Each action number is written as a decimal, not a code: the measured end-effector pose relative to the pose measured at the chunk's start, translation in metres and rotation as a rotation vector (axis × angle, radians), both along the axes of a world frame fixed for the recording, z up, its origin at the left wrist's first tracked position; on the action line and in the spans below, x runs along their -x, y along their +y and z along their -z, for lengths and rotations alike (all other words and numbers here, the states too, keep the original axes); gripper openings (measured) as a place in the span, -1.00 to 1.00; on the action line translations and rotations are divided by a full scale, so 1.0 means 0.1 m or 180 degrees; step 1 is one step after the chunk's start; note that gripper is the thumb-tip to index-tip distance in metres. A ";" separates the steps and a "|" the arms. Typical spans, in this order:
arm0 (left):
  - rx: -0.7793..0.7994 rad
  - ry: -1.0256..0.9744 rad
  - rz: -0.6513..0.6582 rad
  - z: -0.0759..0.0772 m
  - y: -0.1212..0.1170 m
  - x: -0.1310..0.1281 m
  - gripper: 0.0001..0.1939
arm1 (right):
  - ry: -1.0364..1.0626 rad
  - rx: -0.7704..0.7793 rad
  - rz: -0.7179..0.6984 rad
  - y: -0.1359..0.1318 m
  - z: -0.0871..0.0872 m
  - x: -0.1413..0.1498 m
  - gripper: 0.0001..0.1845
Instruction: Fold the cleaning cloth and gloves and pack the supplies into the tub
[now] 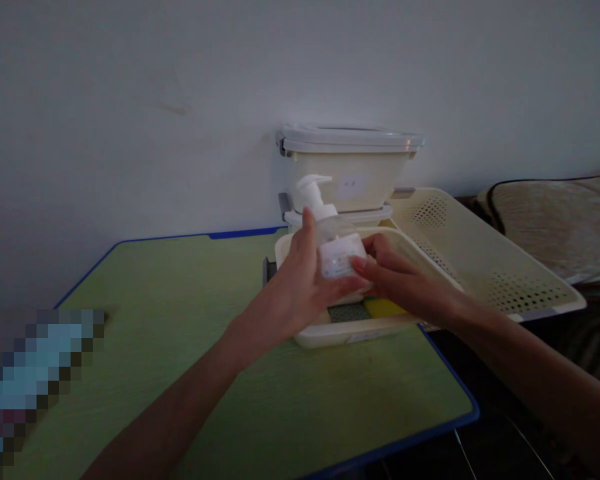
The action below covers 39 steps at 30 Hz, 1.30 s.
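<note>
A clear pump bottle [339, 248] with a white pump head and a white label is held up between my two hands, tilted a little to the left. My left hand [303, 283] is wrapped round its left side and base, thumb up near the collar. On the right, my right hand [393, 273] grips the lower right side, its thumb on the label. Directly beneath is an open cream bin [313, 339] on the green table. Inside it show a yellow item [384, 307] and a grey textured item [349, 313], both partly covered by my hands.
Behind the bin stand stacked lidded cream boxes [325, 177] against the wall. A large cream perforated basket [480, 247] sits at the right, beside a beige cushion [555, 220]. The green table [180, 320] has a blue edge. A pixelated blue object lies at far left.
</note>
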<state>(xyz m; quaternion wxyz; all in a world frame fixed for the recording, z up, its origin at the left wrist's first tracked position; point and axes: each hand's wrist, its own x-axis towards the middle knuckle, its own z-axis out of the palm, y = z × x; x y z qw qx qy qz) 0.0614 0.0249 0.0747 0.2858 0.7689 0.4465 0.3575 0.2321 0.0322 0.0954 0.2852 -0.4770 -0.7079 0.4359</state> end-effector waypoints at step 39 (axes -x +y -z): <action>-0.0212 0.2088 0.0645 -0.17 0.06 0.23 -0.67 | -0.2202 0.0127 -0.1518 0.29 0.01 -0.48 -0.73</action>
